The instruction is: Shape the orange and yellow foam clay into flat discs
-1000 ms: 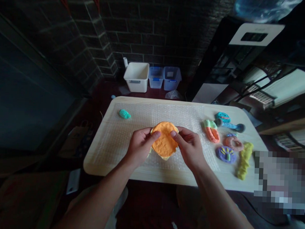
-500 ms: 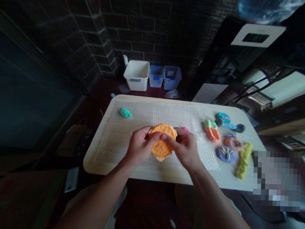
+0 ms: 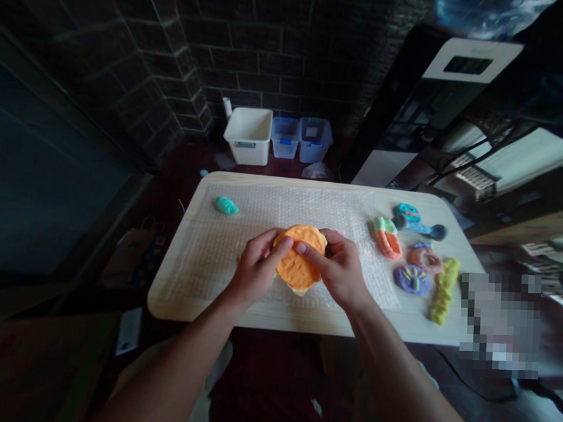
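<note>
Between both hands, over the middle of the table, is a round orange clay disc (image 3: 300,270) with a pale yellow layer showing past its edge. My left hand (image 3: 257,264) grips its left side, the thumb lying on top. From the right, my right hand (image 3: 343,270) holds it in the same way, thumb on the orange face. The fingers under the disc are hidden. A bit of pink clay (image 3: 335,233) shows just behind my right hand, mostly covered. Farther off on the left lies a teal clay lump (image 3: 227,205).
Bubble wrap (image 3: 192,251) covers much of the wooden table (image 3: 162,305). Several clay pieces sit at the right, among them a purple disc (image 3: 413,279) and a yellow strip (image 3: 444,290). Beyond the table stand a white bin (image 3: 248,136), two clear boxes (image 3: 285,137) and a water dispenser (image 3: 405,110).
The whole view has shifted slightly, so the table and clay pieces appear a little further left and up. My thumbs have moved apart on the orange disc; both hands still hold it.
</note>
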`<state>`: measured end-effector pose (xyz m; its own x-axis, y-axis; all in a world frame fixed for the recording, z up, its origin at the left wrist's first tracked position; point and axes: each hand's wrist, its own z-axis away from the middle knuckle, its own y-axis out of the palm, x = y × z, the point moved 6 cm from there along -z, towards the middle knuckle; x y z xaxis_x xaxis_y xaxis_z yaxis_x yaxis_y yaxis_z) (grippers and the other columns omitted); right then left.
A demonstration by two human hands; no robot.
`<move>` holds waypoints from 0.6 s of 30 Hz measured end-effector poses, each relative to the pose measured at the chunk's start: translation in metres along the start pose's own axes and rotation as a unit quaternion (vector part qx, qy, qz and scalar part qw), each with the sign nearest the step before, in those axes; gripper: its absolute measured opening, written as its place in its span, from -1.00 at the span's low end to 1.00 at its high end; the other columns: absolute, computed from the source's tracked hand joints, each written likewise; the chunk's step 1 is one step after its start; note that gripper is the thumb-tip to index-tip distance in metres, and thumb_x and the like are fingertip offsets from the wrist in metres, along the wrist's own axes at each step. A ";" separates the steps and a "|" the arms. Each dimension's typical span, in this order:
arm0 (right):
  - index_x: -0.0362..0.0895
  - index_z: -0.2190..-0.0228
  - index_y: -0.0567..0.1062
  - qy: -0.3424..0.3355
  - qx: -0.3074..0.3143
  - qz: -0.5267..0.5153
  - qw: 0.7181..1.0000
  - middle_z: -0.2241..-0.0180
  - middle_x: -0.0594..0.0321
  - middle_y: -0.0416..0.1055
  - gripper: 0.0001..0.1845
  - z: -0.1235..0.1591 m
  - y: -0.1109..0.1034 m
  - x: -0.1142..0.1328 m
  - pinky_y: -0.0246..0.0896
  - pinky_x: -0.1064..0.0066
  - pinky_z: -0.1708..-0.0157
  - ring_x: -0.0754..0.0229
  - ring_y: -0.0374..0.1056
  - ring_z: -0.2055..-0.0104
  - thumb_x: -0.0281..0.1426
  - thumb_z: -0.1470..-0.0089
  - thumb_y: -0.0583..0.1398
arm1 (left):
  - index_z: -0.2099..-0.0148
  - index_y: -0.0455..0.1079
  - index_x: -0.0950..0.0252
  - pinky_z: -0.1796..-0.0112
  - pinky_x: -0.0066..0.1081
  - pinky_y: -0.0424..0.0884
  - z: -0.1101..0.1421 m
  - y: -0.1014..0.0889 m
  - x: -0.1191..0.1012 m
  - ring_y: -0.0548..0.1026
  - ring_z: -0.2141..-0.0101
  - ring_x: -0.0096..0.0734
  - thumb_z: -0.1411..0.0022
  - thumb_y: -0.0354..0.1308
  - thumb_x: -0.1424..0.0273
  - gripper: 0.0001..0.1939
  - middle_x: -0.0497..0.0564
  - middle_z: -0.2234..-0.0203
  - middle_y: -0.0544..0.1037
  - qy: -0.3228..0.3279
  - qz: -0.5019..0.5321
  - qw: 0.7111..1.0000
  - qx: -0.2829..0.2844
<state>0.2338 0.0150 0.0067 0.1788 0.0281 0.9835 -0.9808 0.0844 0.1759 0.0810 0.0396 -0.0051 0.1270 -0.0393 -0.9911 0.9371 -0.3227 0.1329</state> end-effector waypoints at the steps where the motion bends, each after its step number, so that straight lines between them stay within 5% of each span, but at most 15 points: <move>1: -0.13 0.41 0.60 0.003 0.001 -0.010 1.000 0.48 0.29 0.47 -0.60 0.000 -0.001 -0.001 0.29 0.45 0.51 0.25 0.36 0.46 -0.12 0.08 0.56 | 0.06 0.60 0.26 0.27 -0.41 0.45 0.000 0.000 -0.001 0.53 0.30 -0.33 -0.39 0.28 0.13 -0.70 0.02 0.30 0.61 0.003 0.004 1.000 0.003; 6: -0.12 0.39 0.67 -0.014 -0.010 0.004 1.000 0.46 0.25 0.50 -0.64 0.000 -0.004 0.000 0.29 0.41 0.47 0.22 0.37 0.44 -0.08 -0.05 0.49 | 0.18 0.62 0.28 0.44 -0.44 0.32 0.001 -0.005 -0.005 0.43 0.43 -0.38 -0.37 0.30 0.10 -0.67 -0.04 0.46 0.52 0.007 -0.070 0.997 -0.017; 10: -0.13 0.43 0.70 -0.027 -0.015 0.031 0.999 0.48 0.24 0.51 -0.65 0.000 -0.004 0.003 0.25 0.41 0.50 0.22 0.35 0.46 -0.10 -0.05 0.50 | 0.19 0.58 0.29 0.41 -0.44 0.34 0.001 -0.005 -0.002 0.45 0.41 -0.37 -0.37 0.30 0.10 -0.67 -0.03 0.44 0.52 -0.005 -0.033 0.999 -0.017; 18: -0.09 0.29 0.73 0.000 0.006 -0.046 0.999 0.37 0.22 0.64 -0.64 -0.002 -0.002 -0.006 0.45 0.38 0.38 0.18 0.49 0.38 -0.18 0.11 0.59 | 0.19 0.56 0.31 0.40 -0.47 0.39 -0.001 -0.003 0.001 0.47 0.39 -0.39 -0.19 0.47 0.16 -0.67 -0.03 0.40 0.56 -0.015 -0.012 1.000 -0.013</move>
<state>0.2351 0.0167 0.0005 0.2687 0.0201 0.9630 -0.9610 0.0739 0.2665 0.0788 0.0417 -0.0068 0.0955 -0.0601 -0.9936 0.9481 -0.2987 0.1091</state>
